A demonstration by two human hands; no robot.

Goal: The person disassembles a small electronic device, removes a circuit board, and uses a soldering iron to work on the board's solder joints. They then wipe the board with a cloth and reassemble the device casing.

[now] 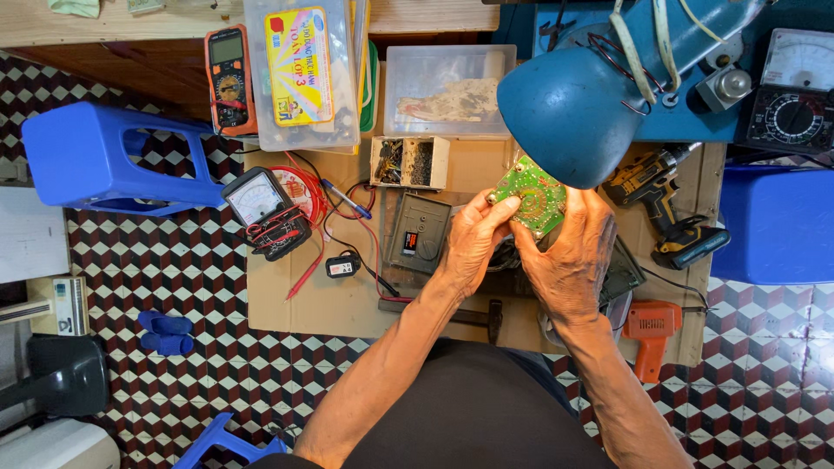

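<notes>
A green circuit board (532, 200) is held above the tabletop (347, 304), under the blue lamp shade (565, 108). The left hand (473, 239) and right hand (569, 256) are clamped on its edges. Edge-only grip and steady lamplight are judged advisable for inspection.

Both bare forearms rise from about six o'clock and lean toward each other, so the hands meet near the middle, a little toward one o'clock. The left hand (473, 239) has its back to the viewer, wrist bent inward, fingers curled and the thumb stretched toward two o'clock in a pinch. The right hand (569, 260) sits just beside it, almost touching, back up, its fingers folded toward twelve o'clock and closed in a grip.
</notes>
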